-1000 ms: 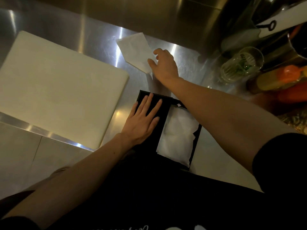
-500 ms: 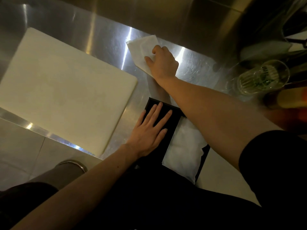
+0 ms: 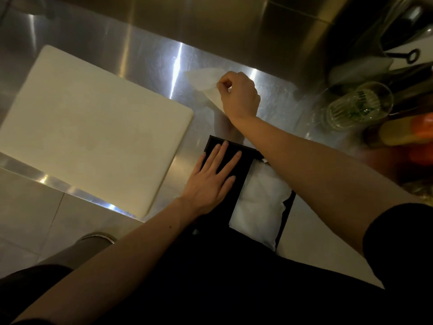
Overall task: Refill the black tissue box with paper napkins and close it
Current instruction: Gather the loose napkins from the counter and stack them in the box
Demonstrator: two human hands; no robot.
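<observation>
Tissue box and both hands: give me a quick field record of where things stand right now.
tissue box: open, on the steel counter, white napkins inside
left hand: flat on the box's black panel, fingers spread
right hand: pinching a loose napkin beyond the box
cutting board: white, left of the box
glass: far right, apart from the box
closing: not yet done

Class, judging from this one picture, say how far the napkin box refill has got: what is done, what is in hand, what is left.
Done: white napkins already lie in the open box. In hand: the right hand pinches one more napkin on the steel counter, beyond the box, while the left hand lies flat on the box's black part. Left: bring that napkin to the box and close it.
</observation>
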